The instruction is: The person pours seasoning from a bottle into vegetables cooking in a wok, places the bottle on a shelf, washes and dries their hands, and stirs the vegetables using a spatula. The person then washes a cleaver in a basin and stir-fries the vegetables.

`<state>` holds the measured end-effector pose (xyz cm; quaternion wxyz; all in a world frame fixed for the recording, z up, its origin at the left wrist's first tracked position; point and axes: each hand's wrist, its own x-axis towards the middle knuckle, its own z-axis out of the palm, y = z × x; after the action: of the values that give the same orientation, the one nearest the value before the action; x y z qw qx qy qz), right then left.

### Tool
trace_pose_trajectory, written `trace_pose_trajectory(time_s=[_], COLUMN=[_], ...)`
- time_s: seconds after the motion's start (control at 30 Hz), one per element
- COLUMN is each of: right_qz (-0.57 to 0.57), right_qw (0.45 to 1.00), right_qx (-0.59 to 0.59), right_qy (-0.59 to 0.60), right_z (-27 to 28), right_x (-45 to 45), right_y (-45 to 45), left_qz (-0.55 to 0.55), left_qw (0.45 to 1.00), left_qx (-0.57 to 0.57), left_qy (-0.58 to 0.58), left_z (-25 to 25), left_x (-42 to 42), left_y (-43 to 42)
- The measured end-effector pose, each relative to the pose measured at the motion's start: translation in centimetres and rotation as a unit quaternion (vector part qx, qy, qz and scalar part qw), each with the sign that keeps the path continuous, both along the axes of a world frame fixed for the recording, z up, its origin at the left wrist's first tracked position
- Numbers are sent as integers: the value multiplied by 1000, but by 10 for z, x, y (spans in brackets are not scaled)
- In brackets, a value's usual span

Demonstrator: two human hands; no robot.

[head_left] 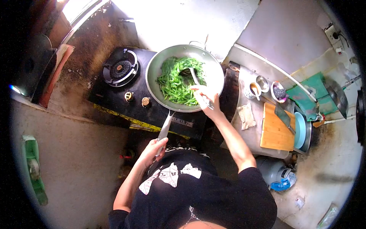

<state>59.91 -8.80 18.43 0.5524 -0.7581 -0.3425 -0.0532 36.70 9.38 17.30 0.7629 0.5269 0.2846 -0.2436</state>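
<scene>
One burner (120, 68), then our pan (215, 76) of greens (171, 82), sit on the black stove (114, 100); our left hand (153, 152) wraps the pan's handle (165, 128), slanting forward-right; our right hand (207, 100) closes round a metal utensil (195, 77) pointing forward-left into them; then a counter (251, 141) beside a pale wall (293, 45).

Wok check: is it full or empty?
Partly full: green vegetables fill the middle of the wok, while bare metal shows toward its rim.

Kitchen, by all signs. Black stove (150, 114), wide pan (215, 78) of green vegetables (175, 78) on it; nearby wall (97, 42) stained brown. Tabletop (249, 139) at right carries wooden cutting board (272, 131), broad-bladed knife (283, 116), small bowls (262, 81). Grey gas cylinder (268, 170) below. Home or eatery: cannot tell.
</scene>
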Motion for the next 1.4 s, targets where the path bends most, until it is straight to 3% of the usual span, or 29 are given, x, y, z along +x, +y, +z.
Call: trace_pose_trajectory(time_s=[0.07, 0.13, 0.2, 0.27, 0.37, 0.4, 0.47, 0.53, 0.6, 0.67, 0.73, 0.8, 0.83, 0.87, 1.03, 1.13, 1.17, 1.3, 1.4], right_qz=[46, 129, 138, 137, 178, 167, 125, 84, 8, 16, 34, 133, 151, 165, 145, 38, -8, -47, -42], right_qw=[997, 990, 987, 990, 981, 979, 981, 986, 996, 1000, 999, 990, 986, 982, 970, 989, 995, 998, 990], right_qx=[14, 25, -81, -28, -69, -120, -48, -59, -87, 16, 21, 39, -69, -48, -186, -111, -95, 48, 129], right_qy=[58, -50, 9, -14, -21, -4, -139, -135, -33, -21, -11, -1, -1, -77, -65, -94, -11, 14, 23], right_z=[15, 19, 56, 82, 99, 86, 43, 19, 45, 41, 34, 22, 30, 42, 90, 52, 47, 44, -2], right_x=[-16, -23, -31, -35, -51, -57, -49, -27, -23, -13, -15, -26, -35, -42, -41, -16, -13, -12, 10], right_y=[9, 2, -20, -38, -47, -39, -14, 2, 13, 21, 26, 25, 14, 7, -33, -10, -2, 20, 47], left_qz=[-2, 2, 9, 9, 8, 8, 18, 16, 16, 15, 9, 16, 15, 17, 8, 5, 5, 10, 10], left_qw=[1000, 1000, 1000, 1000, 1000, 1000, 1000, 1000, 1000, 999, 1000, 999, 999, 999, 999, 1000, 999, 999, 999], left_qx=[13, 6, -5, 3, -5, -5, -6, -7, -8, -22, -22, -25, -25, -28, -29, -22, -26, -28, -33], left_qy=[-5, -6, -9, -6, -6, -8, 5, -2, -20, -21, -19, -13, -13, -12, -11, -17, -20, -21, -29], left_z=[0, 1, 1, 2, 3, 3, 1, 3, 3, -1, -1, -1, -2, -3, -3, -3, -3, 0, -3], left_x=[2, 1, 1, 1, 1, 2, 1, -1, 4, 0, 1, 1, 1, 1, 1, 0, -1, 1, 1], left_y=[-1, -2, -3, -3, -3, -3, -4, -4, -2, -4, -3, -3, -2, -2, -2, -2, -2, -3, -2])
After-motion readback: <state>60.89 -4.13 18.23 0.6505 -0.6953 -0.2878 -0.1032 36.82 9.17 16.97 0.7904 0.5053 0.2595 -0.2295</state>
